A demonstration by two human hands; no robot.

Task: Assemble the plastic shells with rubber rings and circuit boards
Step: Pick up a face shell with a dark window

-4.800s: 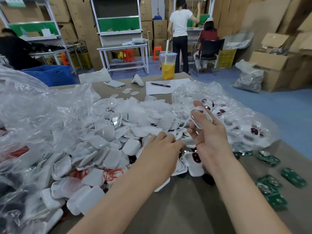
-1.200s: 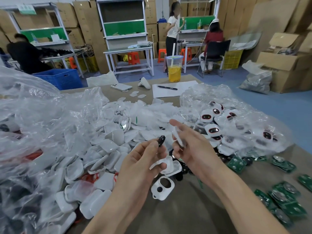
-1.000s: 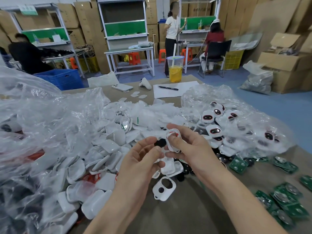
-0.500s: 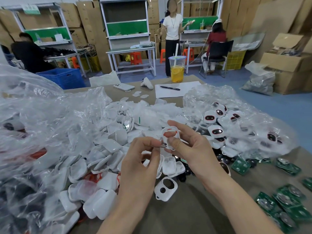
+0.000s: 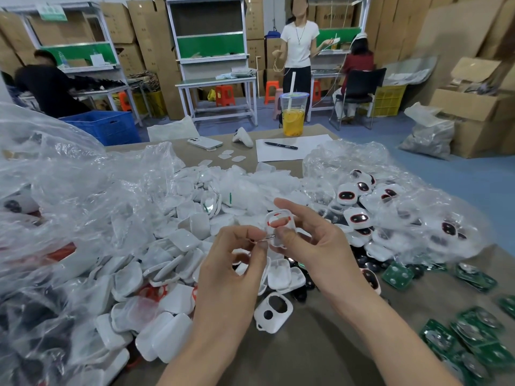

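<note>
- Head view, far left: a heap of loose white plastic shell halves (image 5: 178,246) spills from a clear plastic bag (image 5: 69,190) onto the tabletop (image 5: 320,352). They look light, hard and glossy, so expect them to slide.
- Your left grip (image 5: 237,268) pinches a small thin part (image 5: 266,238) between thumb and forefinger, right at the lower edge of the shell you are holding. It shows edge-on, and I cannot tell what it is. Something that small will likely slip, so pinch it by the rim.
- The white rounded plastic shell (image 5: 291,222) is up in the air between your hands, above the heap. A red rubber ring (image 5: 278,224) shows inside it. It looks thin-walled and probably flexes, so hold it by the side walls, not across the opening.
- Your right grip (image 5: 315,246) holds that shell, with the thumb on its lower part and the forefinger curled behind the top.
- Right: finished white shells with dark red-rimmed faces (image 5: 359,218) lie in a second clear bag (image 5: 418,190). Flat green circuit boards (image 5: 473,338) lie on the tabletop nearer you. They look stiff and are best taken by the edges.
</note>
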